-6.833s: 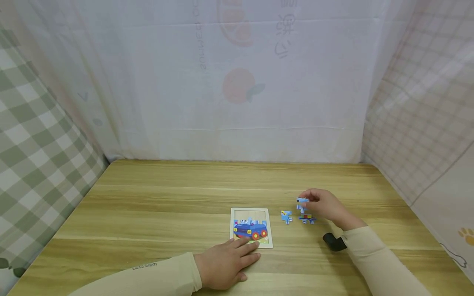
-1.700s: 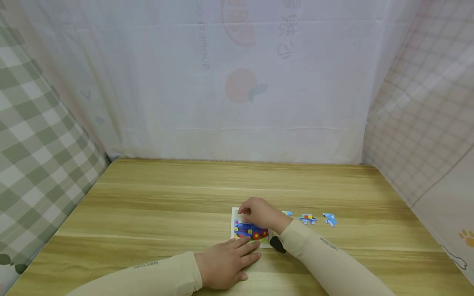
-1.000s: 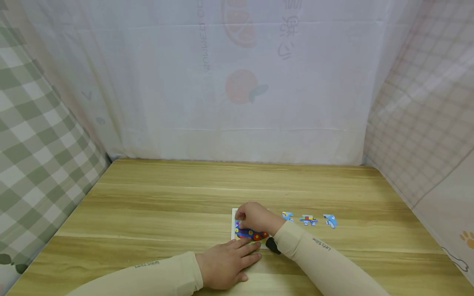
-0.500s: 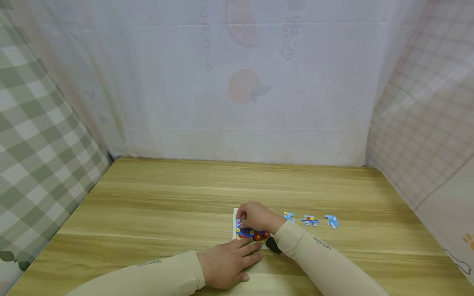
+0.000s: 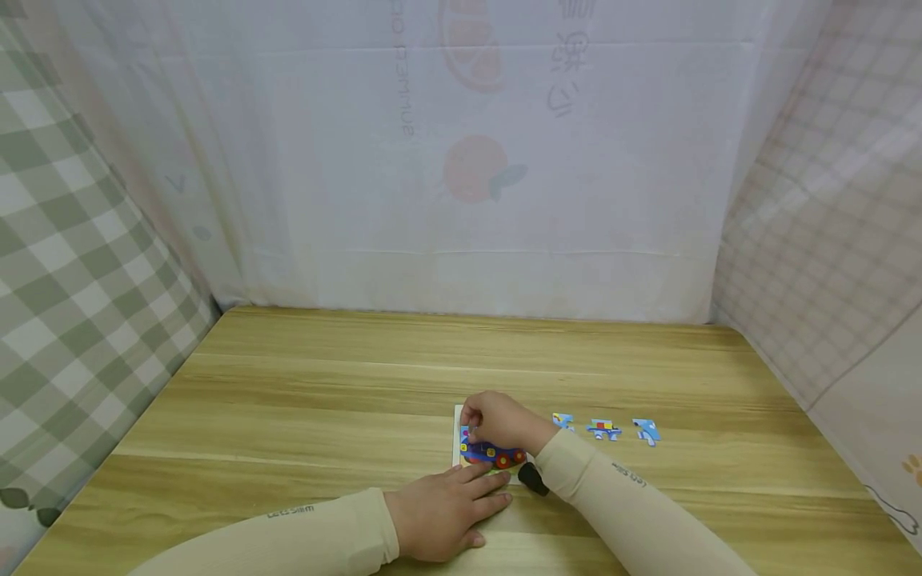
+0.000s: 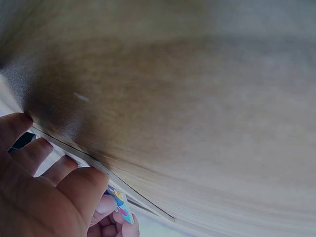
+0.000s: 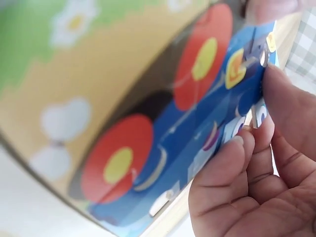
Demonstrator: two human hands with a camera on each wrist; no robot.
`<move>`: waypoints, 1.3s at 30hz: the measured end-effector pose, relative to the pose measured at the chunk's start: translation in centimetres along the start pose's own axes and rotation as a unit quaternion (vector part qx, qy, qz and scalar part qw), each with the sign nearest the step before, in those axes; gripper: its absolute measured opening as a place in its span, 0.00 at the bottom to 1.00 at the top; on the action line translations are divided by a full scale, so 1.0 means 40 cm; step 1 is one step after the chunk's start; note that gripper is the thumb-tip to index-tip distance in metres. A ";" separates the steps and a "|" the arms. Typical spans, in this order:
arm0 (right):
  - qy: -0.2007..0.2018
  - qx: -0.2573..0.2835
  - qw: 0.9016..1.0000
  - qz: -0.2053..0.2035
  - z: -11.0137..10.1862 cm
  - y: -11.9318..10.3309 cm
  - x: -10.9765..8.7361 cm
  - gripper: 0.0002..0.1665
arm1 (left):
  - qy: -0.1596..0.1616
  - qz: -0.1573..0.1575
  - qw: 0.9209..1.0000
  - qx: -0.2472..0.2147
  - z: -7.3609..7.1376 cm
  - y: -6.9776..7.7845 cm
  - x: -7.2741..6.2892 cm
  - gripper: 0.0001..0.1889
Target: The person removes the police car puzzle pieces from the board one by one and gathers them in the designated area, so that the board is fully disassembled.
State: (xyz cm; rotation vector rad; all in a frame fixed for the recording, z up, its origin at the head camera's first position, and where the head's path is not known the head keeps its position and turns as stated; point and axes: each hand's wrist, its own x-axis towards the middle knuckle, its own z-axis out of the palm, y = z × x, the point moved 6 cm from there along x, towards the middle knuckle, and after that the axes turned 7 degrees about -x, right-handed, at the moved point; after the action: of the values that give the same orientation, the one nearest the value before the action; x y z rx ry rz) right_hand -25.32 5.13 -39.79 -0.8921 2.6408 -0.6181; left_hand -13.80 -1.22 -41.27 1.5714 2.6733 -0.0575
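Observation:
A jigsaw board (image 5: 457,448) with a pale rim shows a blue car with red and yellow wheels. My left hand (image 5: 446,512) lies flat with its fingers spread, the fingertips resting on the board's near edge. My right hand (image 5: 500,420) is over the board's upper left part, fingers bent. Between its thumb and fingers it pinches a small jigsaw piece (image 7: 259,114), mostly covered by the fingers. The right hand hides the board's upper right part. Under the left wrist view's palm, the right fingertips show at the colourful piece.
Three loose jigsaw pieces lie right of the board: one partly behind the right sleeve (image 5: 563,420), one with red and yellow blocks (image 5: 603,430), and a blue one (image 5: 646,431). A black object (image 5: 533,478) sits at the right wrist. A white curtain (image 5: 346,272) hangs behind the table (image 5: 324,400).
My right hand has moved left from the loose pieces to the board, then lowered and stayed nearly still. A blue piece now lies farther right on the table. The left hand has stayed put.

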 end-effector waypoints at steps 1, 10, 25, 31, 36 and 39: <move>0.001 0.002 1.000 -0.001 0.000 0.001 0.000 0.09 | -0.001 0.000 1.000 -0.001 -0.001 0.000 0.000 0.28; -0.012 0.043 0.999 0.003 -0.009 0.012 0.000 0.07 | -0.012 0.004 1.000 -0.015 0.000 -0.003 0.000 0.28; -0.029 0.032 0.999 0.003 -0.002 0.004 0.003 0.13 | 0.000 0.011 1.000 0.003 0.000 -0.001 0.002 0.28; -0.048 0.057 0.997 -0.019 0.001 0.000 0.004 0.13 | 0.003 0.013 1.000 0.014 -0.004 0.000 0.003 0.28; -0.054 0.074 0.995 -0.026 0.002 0.004 0.001 0.09 | -0.004 0.010 1.000 0.012 -0.003 0.000 0.002 0.28; -0.058 0.092 0.994 -0.017 0.003 0.011 0.002 0.06 | -0.008 0.009 1.000 0.011 -0.002 -0.001 0.002 0.28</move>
State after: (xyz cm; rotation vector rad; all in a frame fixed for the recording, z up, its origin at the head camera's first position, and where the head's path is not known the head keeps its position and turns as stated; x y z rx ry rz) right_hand -25.57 5.36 -40.13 -0.8918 2.4240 -0.7797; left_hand -13.86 -1.17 -41.21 1.5939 2.6547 -0.1005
